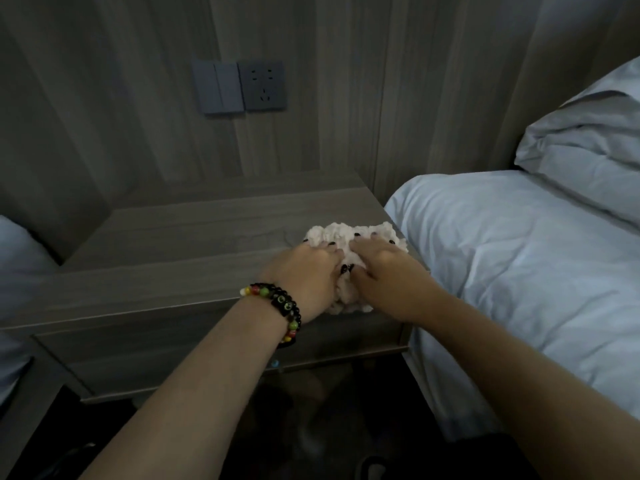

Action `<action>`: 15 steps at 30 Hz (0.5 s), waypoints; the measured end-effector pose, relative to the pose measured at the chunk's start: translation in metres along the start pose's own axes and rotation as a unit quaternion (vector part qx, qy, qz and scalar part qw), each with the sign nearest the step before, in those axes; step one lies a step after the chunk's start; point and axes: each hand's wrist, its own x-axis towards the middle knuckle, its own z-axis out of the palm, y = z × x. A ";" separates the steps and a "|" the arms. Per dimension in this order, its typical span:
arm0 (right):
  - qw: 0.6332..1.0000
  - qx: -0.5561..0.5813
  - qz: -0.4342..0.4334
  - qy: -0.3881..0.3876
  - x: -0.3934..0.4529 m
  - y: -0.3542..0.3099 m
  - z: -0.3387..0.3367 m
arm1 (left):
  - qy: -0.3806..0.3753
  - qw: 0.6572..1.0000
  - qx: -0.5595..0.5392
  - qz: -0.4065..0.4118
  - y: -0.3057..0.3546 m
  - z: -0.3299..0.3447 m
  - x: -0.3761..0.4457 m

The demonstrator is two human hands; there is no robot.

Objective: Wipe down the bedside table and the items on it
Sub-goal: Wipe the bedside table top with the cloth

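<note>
A fluffy white cloth [341,233] lies bunched on the right front part of the grey wooden bedside table [166,251]. Both my hands lie on top of it, side by side. My left hand [308,271], with a beaded bracelet at the wrist, presses the cloth's left half with its fingers spread. My right hand [384,268] presses the right half, fingers spread flat towards the table's right edge. The cloth hangs a little over the table's front edge between my wrists. No other items show on the tabletop.
A bed with a pale sheet [512,265] and a pillow [585,147] borders the table on the right. Another pale bed edge [17,258] sits at the left. A switch and socket plate [242,86] is on the wood-panel wall behind. Dark floor lies below.
</note>
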 end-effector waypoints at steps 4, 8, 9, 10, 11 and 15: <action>0.998 0.042 -0.026 -0.049 -0.006 -0.004 -0.015 | 0.001 1.000 0.010 0.006 0.002 -0.004 -0.014; 0.995 0.008 -0.091 -0.026 -0.014 -0.006 -0.006 | -0.006 1.000 0.004 0.004 -0.002 -0.006 -0.035; 0.995 -0.005 -0.095 -0.019 -0.017 -0.006 -0.001 | 0.007 1.000 0.005 0.006 -0.004 -0.004 -0.039; 0.995 -0.020 -0.102 -0.004 -0.019 -0.006 0.002 | 0.025 1.000 0.001 0.008 -0.005 0.000 -0.042; 0.993 -0.033 -0.110 0.010 -0.020 -0.004 0.005 | 0.044 0.999 -0.006 0.009 -0.005 0.003 -0.045; 0.988 -0.099 -0.107 0.040 -0.024 0.005 0.011 | 0.111 0.994 0.020 0.005 -0.008 0.017 -0.044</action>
